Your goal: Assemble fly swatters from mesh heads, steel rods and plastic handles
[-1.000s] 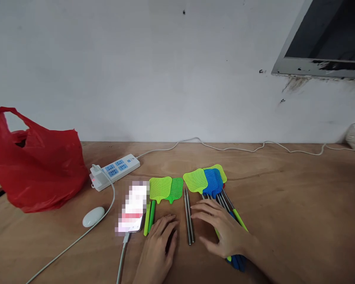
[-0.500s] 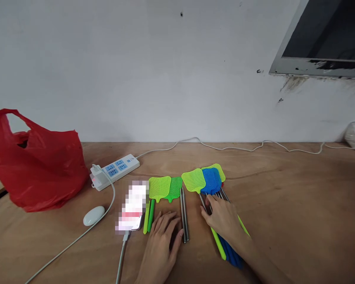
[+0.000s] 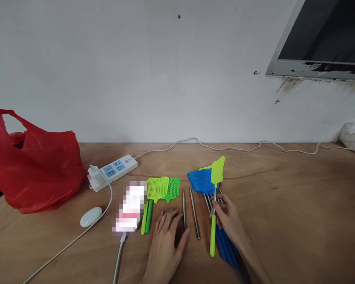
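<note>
Pinching the yellow-green swatter (image 3: 213, 228) by its thin metal rod, my right hand (image 3: 230, 217) holds it over the blue swatters (image 3: 200, 182). A sideways pull could catch its head (image 3: 217, 173) on theirs and drag them along; a slack pinch might let the handle (image 3: 212, 240) swing. The loose rods (image 3: 195, 214) could roll if my left hand (image 3: 166, 240), fingers spread and holding nothing, nudges them. My right fingertips sit between handle and head, the handle nearer me, the head toward the table's (image 3: 286, 197) back edge.
</note>
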The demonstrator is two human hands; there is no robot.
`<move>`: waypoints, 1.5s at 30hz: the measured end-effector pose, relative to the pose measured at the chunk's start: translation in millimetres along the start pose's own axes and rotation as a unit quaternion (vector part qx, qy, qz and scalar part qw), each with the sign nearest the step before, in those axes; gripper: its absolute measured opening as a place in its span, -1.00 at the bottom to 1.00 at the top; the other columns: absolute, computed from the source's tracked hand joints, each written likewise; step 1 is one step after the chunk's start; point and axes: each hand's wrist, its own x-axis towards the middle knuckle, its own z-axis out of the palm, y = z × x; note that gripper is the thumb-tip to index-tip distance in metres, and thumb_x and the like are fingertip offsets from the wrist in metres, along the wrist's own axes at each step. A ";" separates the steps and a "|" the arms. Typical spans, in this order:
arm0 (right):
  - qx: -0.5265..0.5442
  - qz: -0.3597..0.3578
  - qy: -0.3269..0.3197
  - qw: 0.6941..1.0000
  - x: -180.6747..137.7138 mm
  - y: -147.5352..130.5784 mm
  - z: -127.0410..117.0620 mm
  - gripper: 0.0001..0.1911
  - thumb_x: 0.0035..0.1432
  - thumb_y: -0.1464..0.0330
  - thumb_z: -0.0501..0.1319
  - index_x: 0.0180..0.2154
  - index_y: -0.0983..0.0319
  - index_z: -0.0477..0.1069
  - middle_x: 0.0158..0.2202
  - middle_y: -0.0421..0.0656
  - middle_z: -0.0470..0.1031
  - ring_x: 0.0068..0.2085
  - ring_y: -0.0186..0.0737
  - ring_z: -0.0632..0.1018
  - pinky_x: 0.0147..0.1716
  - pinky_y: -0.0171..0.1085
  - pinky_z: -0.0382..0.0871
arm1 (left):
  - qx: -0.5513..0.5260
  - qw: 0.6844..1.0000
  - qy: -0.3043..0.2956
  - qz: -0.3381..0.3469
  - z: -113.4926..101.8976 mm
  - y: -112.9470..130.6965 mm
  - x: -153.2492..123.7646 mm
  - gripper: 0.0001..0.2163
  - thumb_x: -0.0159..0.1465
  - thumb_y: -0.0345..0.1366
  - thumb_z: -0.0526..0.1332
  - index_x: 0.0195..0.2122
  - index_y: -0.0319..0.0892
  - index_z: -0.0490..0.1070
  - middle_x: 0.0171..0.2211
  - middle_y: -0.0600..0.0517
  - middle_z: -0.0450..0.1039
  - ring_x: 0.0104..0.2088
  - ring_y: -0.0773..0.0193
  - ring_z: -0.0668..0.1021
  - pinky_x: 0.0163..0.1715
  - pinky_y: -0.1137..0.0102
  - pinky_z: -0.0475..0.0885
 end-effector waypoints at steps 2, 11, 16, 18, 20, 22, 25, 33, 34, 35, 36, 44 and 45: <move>0.091 0.049 -0.010 0.995 -4.6 1.0 0.7 -0.52 0.07 -0.10 0.26 -0.27 0.16 0.28 -0.64 -0.29 0.44 -0.75 -0.38 0.26 -0.79 -0.40 0.11 | -0.012 1.000 -0.003 0.005 -1.3 -1.7 -1.1 -0.75 0.39 -0.25 0.14 0.06 -0.10 0.43 0.08 -0.10 0.49 0.10 -0.04 0.52 0.14 -0.11 0.40; 0.246 0.099 -0.006 0.964 -12.2 -17.0 9.1 -0.56 -0.01 0.00 0.39 -0.39 0.19 0.34 -0.62 -0.25 0.47 -0.70 -0.38 0.35 -0.77 -0.43 0.18 | -0.087 0.995 0.019 -0.037 -16.5 -7.5 -11.0 -0.78 0.42 -0.23 0.09 -0.02 -0.06 0.48 -0.04 -0.06 0.55 0.01 0.04 0.57 0.00 0.14 0.53; 0.326 0.089 0.018 0.941 -17.8 -27.9 17.9 -0.61 -0.06 0.07 0.44 -0.41 0.25 0.47 -0.50 -0.13 0.57 -0.59 -0.30 0.48 -0.64 -0.37 0.35 | -0.179 0.981 -0.034 -0.060 -32.6 9.8 -14.2 -0.75 0.47 -0.21 0.02 -0.08 -0.05 0.50 -0.25 0.00 0.58 -0.23 0.17 0.63 -0.25 0.39 0.53; 0.339 0.084 0.028 0.937 -19.8 -29.9 19.3 -0.61 -0.05 0.07 0.44 -0.39 0.26 0.50 -0.48 -0.10 0.59 -0.57 -0.27 0.51 -0.61 -0.34 0.38 | -0.205 0.974 -0.045 -0.079 -33.0 14.0 -15.2 -0.77 0.45 -0.16 0.06 -0.08 -0.06 0.48 -0.34 0.05 0.57 -0.36 0.22 0.61 -0.37 0.46 0.50; 0.352 0.081 0.031 0.932 -21.4 -31.1 20.0 -0.60 -0.03 0.05 0.43 -0.40 0.26 0.51 -0.46 -0.08 0.61 -0.55 -0.24 0.53 -0.60 -0.32 0.40 | -0.214 0.971 -0.040 -0.099 -29.9 15.5 -15.9 -0.78 0.42 -0.11 0.13 -0.07 -0.07 0.47 -0.43 0.09 0.54 -0.46 0.25 0.58 -0.47 0.48 0.45; 0.364 0.080 0.024 0.928 -22.6 -32.2 20.8 -0.60 -0.04 0.04 0.43 -0.41 0.26 0.52 -0.45 -0.07 0.62 -0.55 -0.22 0.54 -0.59 -0.31 0.41 | -0.214 0.970 -0.027 -0.113 -25.5 15.4 -16.0 -0.77 0.39 -0.09 0.16 -0.09 -0.09 0.46 -0.46 0.11 0.52 -0.51 0.26 0.55 -0.51 0.49 0.41; 0.372 0.085 0.012 0.924 -24.6 -33.8 22.3 -0.58 -0.04 0.04 0.43 -0.40 0.27 0.54 -0.43 -0.05 0.63 -0.52 -0.22 0.55 -0.56 -0.30 0.44 | -0.207 0.971 -0.009 -0.122 -21.8 13.7 -15.0 -0.77 0.41 -0.09 0.13 -0.20 -0.10 0.46 -0.44 0.09 0.51 -0.51 0.27 0.53 -0.50 0.49 0.38; 0.456 0.108 0.078 0.880 -26.0 -26.4 25.1 -0.64 -0.04 0.13 0.48 -0.23 0.18 0.58 -0.34 -0.10 0.66 -0.49 -0.32 0.53 -0.55 -0.39 0.38 | -0.189 0.976 -0.029 -0.108 -28.4 6.6 -14.8 -0.75 0.45 -0.12 0.04 -0.28 -0.10 0.40 -0.50 0.12 0.45 -0.54 0.29 0.50 -0.52 0.50 0.29; 0.460 0.106 0.090 0.877 -25.3 -24.6 25.5 -0.66 -0.07 0.17 0.50 -0.26 0.18 0.60 -0.32 -0.10 0.66 -0.49 -0.34 0.52 -0.55 -0.40 0.38 | -0.184 0.976 -0.038 -0.111 -29.1 6.0 -15.2 -0.74 0.45 -0.12 0.03 -0.29 -0.10 0.40 -0.51 0.13 0.44 -0.55 0.29 0.48 -0.53 0.49 0.27; 0.460 0.104 0.097 0.877 -24.6 -22.9 26.0 -0.69 -0.10 0.20 0.52 -0.30 0.19 0.61 -0.31 -0.10 0.66 -0.48 -0.35 0.51 -0.54 -0.40 0.39 | -0.180 0.976 -0.046 -0.115 -29.9 5.8 -15.5 -0.73 0.45 -0.12 0.03 -0.30 -0.10 0.39 -0.51 0.13 0.44 -0.56 0.29 0.48 -0.54 0.49 0.26; 0.455 0.102 0.098 0.879 -24.1 -21.5 26.8 -0.71 -0.12 0.22 0.54 -0.33 0.20 0.63 -0.30 -0.10 0.65 -0.47 -0.36 0.51 -0.53 -0.40 0.40 | -0.178 0.975 -0.055 -0.119 -30.6 6.1 -15.5 -0.73 0.45 -0.11 0.03 -0.32 -0.10 0.38 -0.51 0.13 0.44 -0.55 0.29 0.47 -0.54 0.49 0.25; 0.379 0.114 -0.001 0.918 -30.8 -23.5 38.2 -0.70 -0.18 0.19 0.55 -0.42 0.25 0.65 -0.46 -0.14 0.54 -0.44 -0.33 0.45 -0.45 -0.36 0.41 | -0.193 0.968 -0.103 -0.122 -35.7 19.3 -6.4 -0.73 0.45 -0.10 0.05 -0.33 -0.10 0.36 -0.46 0.12 0.45 -0.45 0.27 0.53 -0.43 0.50 0.31; 0.371 0.111 -0.008 0.922 -31.6 -24.2 38.8 -0.69 -0.17 0.17 0.54 -0.42 0.25 0.64 -0.48 -0.15 0.52 -0.45 -0.32 0.44 -0.47 -0.35 0.40 | -0.188 0.969 -0.104 -0.119 -36.2 20.0 -5.1 -0.72 0.45 -0.10 0.04 -0.34 -0.10 0.36 -0.47 0.12 0.45 -0.45 0.27 0.53 -0.44 0.50 0.30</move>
